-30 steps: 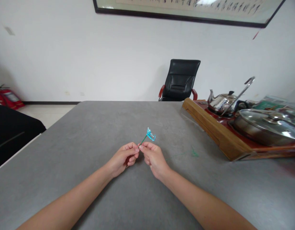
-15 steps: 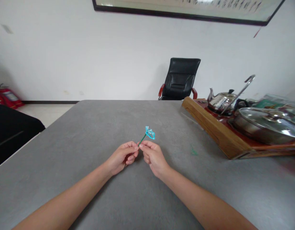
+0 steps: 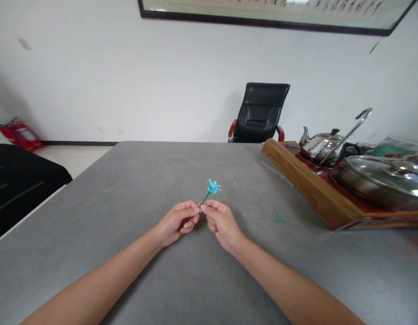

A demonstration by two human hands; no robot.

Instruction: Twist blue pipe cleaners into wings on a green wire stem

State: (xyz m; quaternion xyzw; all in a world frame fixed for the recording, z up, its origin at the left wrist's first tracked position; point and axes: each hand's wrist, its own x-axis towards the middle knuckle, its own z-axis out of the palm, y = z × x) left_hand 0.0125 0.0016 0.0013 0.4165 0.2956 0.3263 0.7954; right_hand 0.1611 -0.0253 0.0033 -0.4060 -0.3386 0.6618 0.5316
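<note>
From here, the pipe-cleaner flower (image 3: pixel 213 186) looks like soft fibre, the tabletop (image 3: pixel 127 180) matt grey stone, the tea tray (image 3: pixel 307 189) glossy varnished wood.

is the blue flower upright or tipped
Tipped: the blue flower leans right, its green stem slanting up from between the left hand and right hand.

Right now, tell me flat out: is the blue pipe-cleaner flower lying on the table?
No, the flower stands up from between the fingertips of the left hand and right hand, above the table.
</note>
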